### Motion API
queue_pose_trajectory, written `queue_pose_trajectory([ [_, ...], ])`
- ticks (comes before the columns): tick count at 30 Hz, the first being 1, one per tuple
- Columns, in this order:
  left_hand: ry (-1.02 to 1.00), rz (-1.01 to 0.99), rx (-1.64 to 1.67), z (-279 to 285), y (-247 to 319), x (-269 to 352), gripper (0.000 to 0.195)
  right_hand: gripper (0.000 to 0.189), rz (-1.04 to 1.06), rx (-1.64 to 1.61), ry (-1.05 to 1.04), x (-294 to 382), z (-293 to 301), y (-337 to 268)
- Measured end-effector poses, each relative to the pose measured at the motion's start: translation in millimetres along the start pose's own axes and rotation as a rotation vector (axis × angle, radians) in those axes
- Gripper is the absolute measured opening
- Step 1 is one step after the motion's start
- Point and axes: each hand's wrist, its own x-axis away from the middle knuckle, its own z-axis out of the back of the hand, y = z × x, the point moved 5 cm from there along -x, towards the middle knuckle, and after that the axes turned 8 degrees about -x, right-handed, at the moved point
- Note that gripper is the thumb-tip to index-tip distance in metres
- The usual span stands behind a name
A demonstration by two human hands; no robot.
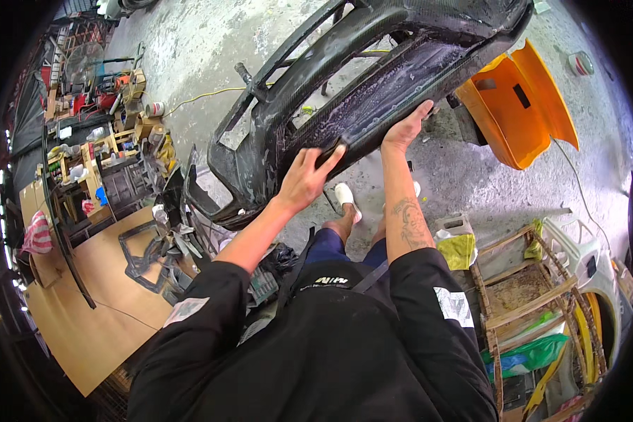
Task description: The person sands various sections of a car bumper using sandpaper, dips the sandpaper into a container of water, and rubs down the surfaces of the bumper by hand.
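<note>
A large black car bumper with a carbon-fibre weave (316, 79) lies across the upper middle, its surface wet and streaked with whitish residue. My left hand (308, 176) presses a small dark pad (331, 150) against the bumper's near lower edge; what kind of pad it is cannot be told. Farther right, my right hand (407, 129) grips the same edge, with the thumb side along the rim and the other fingers partly hidden beneath it.
An orange body panel (517, 105) stands on the concrete floor (533, 184) at right. A rusty frame (533, 300) and a white car panel (572, 248) are at lower right. Cluttered shelving (92, 158) and a brown board (95, 311) occupy the left. A yellow cord (205, 96) crosses the floor.
</note>
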Motion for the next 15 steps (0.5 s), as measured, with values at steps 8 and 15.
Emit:
queue_pose_trajectory([
  [8, -0.057, 0.09, 0.002, -51.5, -17.5, -76.0, 0.074, 0.087, -0.132, -0.132, -0.101, -0.5, -1.9, 0.7],
  [15, -0.183, 0.051, -0.037, -9.5, -11.0, -0.8, 0.074, 0.092, 0.026, 0.045, 0.094, -0.6, -0.6, -7.1],
])
